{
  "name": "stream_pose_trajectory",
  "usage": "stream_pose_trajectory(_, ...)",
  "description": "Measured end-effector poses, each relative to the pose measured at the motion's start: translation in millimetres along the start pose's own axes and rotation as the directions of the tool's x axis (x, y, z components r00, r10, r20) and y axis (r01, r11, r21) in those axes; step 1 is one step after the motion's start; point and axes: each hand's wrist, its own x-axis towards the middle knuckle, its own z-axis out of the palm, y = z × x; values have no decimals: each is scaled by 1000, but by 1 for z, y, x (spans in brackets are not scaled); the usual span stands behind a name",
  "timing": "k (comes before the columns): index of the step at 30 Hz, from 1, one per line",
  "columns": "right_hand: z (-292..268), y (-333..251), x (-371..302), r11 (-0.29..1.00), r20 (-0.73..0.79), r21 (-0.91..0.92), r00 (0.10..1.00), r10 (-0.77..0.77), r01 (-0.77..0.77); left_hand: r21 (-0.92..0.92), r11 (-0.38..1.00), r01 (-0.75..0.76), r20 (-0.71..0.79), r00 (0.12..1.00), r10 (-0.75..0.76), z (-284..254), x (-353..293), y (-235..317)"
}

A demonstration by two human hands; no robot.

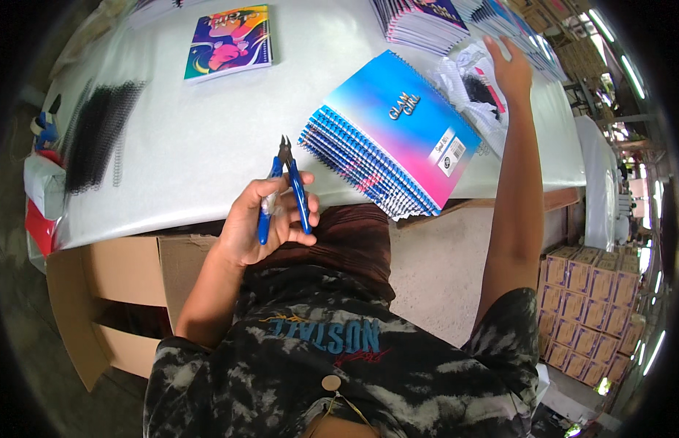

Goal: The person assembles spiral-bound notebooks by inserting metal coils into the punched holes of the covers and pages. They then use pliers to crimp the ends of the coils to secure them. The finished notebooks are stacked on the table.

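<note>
At the far left edge of the white tabletop [186, 139] lies one loose bunch of black spiral binding coils [98, 131], too many and too tangled to count, with a white and red packet [41, 197] hanging off the edge just beside it. Toward the far side of the tabletop, one single spiral notebook with a purple and pink illustrated cover [228, 40] lies flat and alone, with bare white surface all round it. The widest bare stretch runs from the coils across the middle of the tabletop to its near edge.

The left hand [263, 223] hovers at the near edge, fingers curled closed round the blue handles of one pair of small wire cutters [287, 186], whose dark tips point away from the person. Below that edge stands one open brown cardboard box [106, 292].

Right of the cutters, one fanned stack of blue-to-pink covered spiral notebooks [398, 128] overhangs the near edge; the count cannot be told, though well over ten bound edges show. Beyond it, near the far right corner, sit two more rows of notebooks [456, 18]. The right hand [508, 69] reaches there with fingers spread open, gripping nothing, resting at one crumpled clear plastic bag holding black coil offcuts [474, 91]
</note>
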Motion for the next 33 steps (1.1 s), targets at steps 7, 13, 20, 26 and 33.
stream_pose_trajectory(7, 10, -182, -110, 697, 468, 583, 528, -708, 418, 84, 996, -6, 19, 1000, 4, 7, 13, 11)
stream_pose_trajectory(13, 19, -182, -113, 712, 542, 619, 476, -693, 332, 73, 994, 80, 59, 995, -84, 9, 29, 17)
stream_pose_trajectory(20, 18, -185, -115, 683, 505, 632, 474, -721, 366, 222, 965, 143, 46, 987, -157, -5, 25, 28)
stream_pose_trajectory(26, 18, -187, -117, 688, 497, 596, 483, -721, 414, 244, 960, 140, -9, 990, -142, -3, 23, 25)
stream_pose_trajectory(33, 21, -186, -118, 673, 467, 609, 497, -732, 420, 704, 682, 198, -287, 958, 19, 9, 23, 31)
